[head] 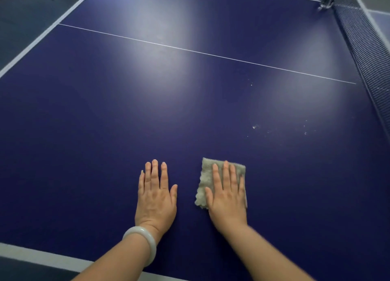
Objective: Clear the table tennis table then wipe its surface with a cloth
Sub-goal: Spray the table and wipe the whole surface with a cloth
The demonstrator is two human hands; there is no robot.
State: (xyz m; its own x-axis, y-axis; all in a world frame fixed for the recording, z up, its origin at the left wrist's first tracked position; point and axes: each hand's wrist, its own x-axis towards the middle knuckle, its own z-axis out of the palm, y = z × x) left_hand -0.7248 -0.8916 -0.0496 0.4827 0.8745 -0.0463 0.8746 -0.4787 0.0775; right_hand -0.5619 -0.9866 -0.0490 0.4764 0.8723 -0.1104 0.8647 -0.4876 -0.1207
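Fingers [226,175] of the right hand [226,198] press flat on the cloth [203,181]; left hand [156,196] flat on the table [105,133], net [367,48] beyond.

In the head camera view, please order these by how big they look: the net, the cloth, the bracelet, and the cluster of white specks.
1. Net, the long strip along the right side.
2. Cloth, partly under the right hand, so its full extent is hidden.
3. Bracelet, near the camera, so the gap is unsure.
4. White specks, tiny.

Fuzzy, rough grey cloth [211,179] lies on the smooth, semi-glossy blue table [105,122] beside a woven mesh net [367,46].
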